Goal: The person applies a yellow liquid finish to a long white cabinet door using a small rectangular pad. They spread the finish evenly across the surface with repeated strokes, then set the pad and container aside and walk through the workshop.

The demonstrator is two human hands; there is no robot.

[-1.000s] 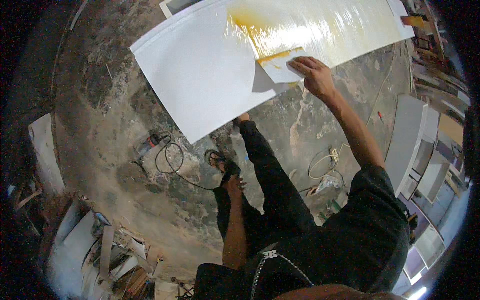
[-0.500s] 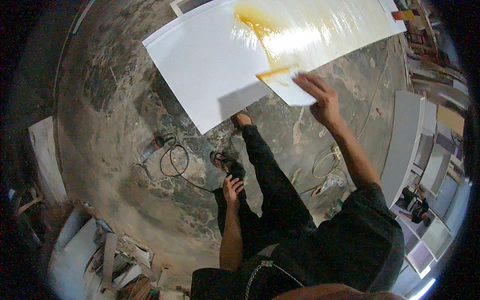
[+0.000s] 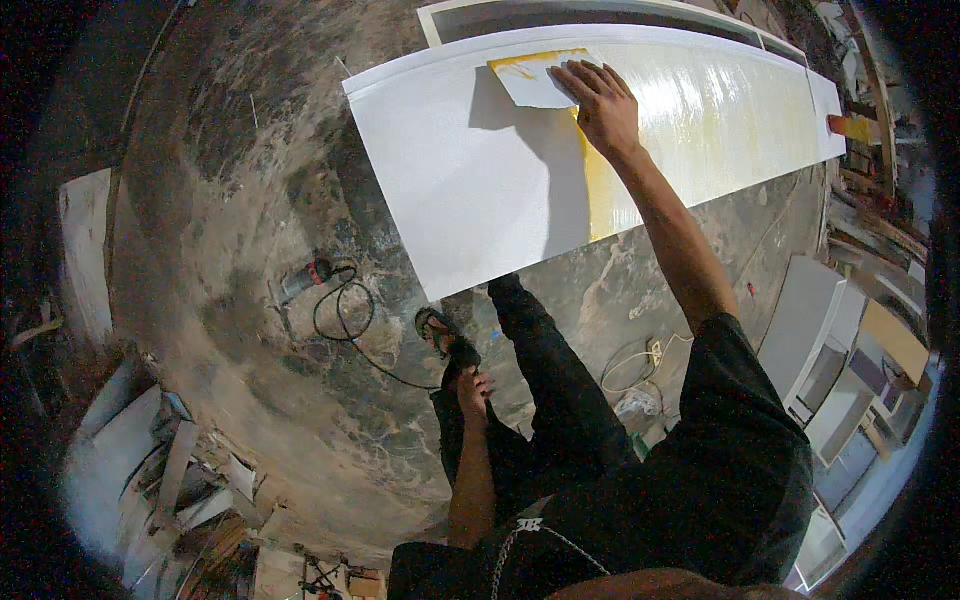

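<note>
My right hand (image 3: 605,108) grips a flat white rectangular spreader (image 3: 545,88), with yellow glue along its far edge. It is over the far part of a large white board (image 3: 460,200). Wet, shiny yellowish glue (image 3: 710,120) covers the board's right part, and a thicker yellow strip runs toward the near edge below my hand. The left part of the board is bare white, with the shadow of my hand and arm on it. My left hand (image 3: 473,392) rests on my left leg near the knee, its fingers loosely bent and apart, holding nothing I can see.
A power tool (image 3: 300,282) with a black cord lies on the stained concrete floor at left. A pale cord (image 3: 630,365) is coiled near my right leg. Wood scraps (image 3: 185,470) pile up at lower left. Cabinet panels (image 3: 800,320) stand at right. A white frame (image 3: 600,12) lies behind the board.
My right hand has moved the spreader from the board's near edge up to its far part. A yellow strip now runs near the middle. The view has shifted; my left hand stays on my leg.
</note>
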